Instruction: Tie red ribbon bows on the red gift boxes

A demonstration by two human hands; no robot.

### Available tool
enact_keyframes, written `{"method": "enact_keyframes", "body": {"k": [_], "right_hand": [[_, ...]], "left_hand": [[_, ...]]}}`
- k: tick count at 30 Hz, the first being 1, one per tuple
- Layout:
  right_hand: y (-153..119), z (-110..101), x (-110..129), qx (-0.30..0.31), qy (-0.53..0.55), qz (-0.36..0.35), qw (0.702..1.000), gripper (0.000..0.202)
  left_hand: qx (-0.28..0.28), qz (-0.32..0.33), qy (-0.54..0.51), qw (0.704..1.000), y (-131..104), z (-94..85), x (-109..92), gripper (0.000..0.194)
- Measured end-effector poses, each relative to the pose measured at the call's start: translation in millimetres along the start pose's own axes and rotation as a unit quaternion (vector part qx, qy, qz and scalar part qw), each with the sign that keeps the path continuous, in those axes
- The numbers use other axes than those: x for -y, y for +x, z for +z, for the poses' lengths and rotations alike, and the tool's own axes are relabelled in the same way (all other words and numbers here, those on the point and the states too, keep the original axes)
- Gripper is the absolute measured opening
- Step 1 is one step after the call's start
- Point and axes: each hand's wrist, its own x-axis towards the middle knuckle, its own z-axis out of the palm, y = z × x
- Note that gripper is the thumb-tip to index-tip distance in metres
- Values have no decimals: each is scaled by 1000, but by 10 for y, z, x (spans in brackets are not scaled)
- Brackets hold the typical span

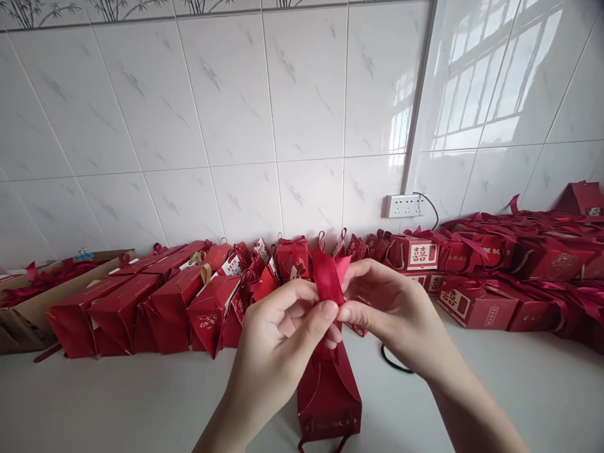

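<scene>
A length of shiny red ribbon (329, 277) is pinched between my two hands, folded upward into a loop with a brighter end to its right. My left hand (285, 336) grips its lower part between thumb and fingers. Thumb and forefinger of my right hand (389, 311) close on the ribbon's right side. Just below my fingers a small dark red gift box (329, 393) stands on the white table, with cord handles at its near end. My hands hide the top of the box and where the ribbon meets it.
Rows of red gift boxes (170, 308) line the back left, beside an open cardboard box (21, 321) holding red ribbons. More boxes with ribbons (476, 305) are stacked at the right. A power strip (404, 206) hangs on the tiled wall. A black cord (395, 365) lies on the table.
</scene>
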Motion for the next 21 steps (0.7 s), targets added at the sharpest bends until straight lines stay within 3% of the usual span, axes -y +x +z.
{"method": "enact_keyframes", "body": {"k": [5, 10, 13, 17, 21], "right_hand": [[-14, 6, 47, -31, 4, -37, 999, 18], [-95, 47, 44, -86, -120, -144, 978, 3], [-154, 53, 73, -63, -241, -207, 946, 8], [-190, 60, 116, -13, -351, -232, 907, 9], [-170, 78, 115, -7, -333, -214, 918, 22]], "left_hand": [[34, -34, -34, 998, -29, 12, -37, 9], [-18, -46, -63, 997, 24, -13, 11, 13], [-59, -37, -60, 996, 63, -55, 55, 17], [-71, -22, -30, 997, 74, -83, 65, 20], [-68, -11, -13, 998, 64, -79, 34, 19]]}}
